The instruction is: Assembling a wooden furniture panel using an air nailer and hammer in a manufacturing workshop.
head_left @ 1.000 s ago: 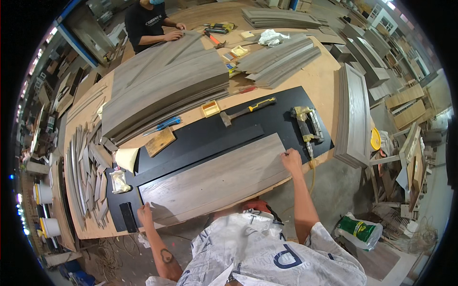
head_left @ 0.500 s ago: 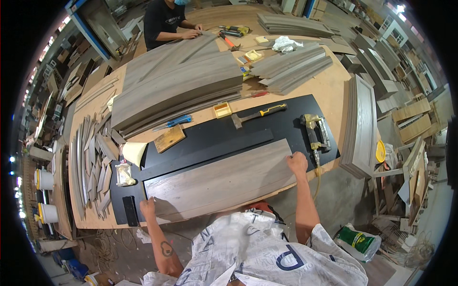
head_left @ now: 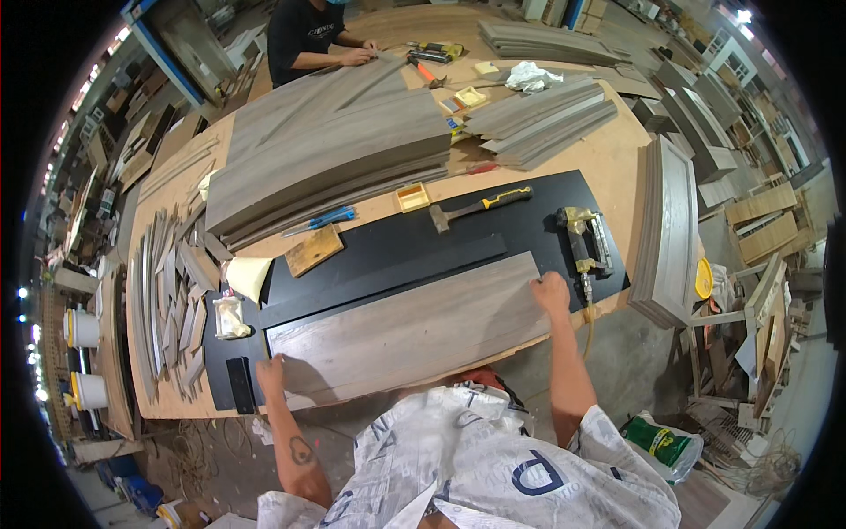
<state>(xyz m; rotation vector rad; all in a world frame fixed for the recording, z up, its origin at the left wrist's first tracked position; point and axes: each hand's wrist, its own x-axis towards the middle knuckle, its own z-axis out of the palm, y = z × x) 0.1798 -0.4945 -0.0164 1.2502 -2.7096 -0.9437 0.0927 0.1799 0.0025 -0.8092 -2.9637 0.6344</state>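
Observation:
A long grey-brown wood-grain panel (head_left: 405, 331) lies along the near edge of the workbench, partly over a black board (head_left: 344, 264). My left hand (head_left: 270, 375) grips its left end with closed fingers. At the opposite end, my right hand (head_left: 552, 291) is closed on the panel's right edge. Just right of that hand lies a nail gun (head_left: 583, 247) with a hose. Beyond the panel, a hammer (head_left: 480, 208) with a yellow and black grip rests on the black board. A small wood block (head_left: 315, 250) sits near the board's far edge.
Stacked wood panels (head_left: 335, 159) fill the bench's far side; thin strips (head_left: 176, 309) pile up at left. A blue-handled tool (head_left: 330, 217) and a yellow box (head_left: 411, 197) lie between. A co-worker (head_left: 304, 40) handles a strip at the far edge. Panels (head_left: 665, 229) lean at right.
Both hands stay on the panel's ends, with barely any shift. Across the bench, the co-worker's hands have moved slightly.

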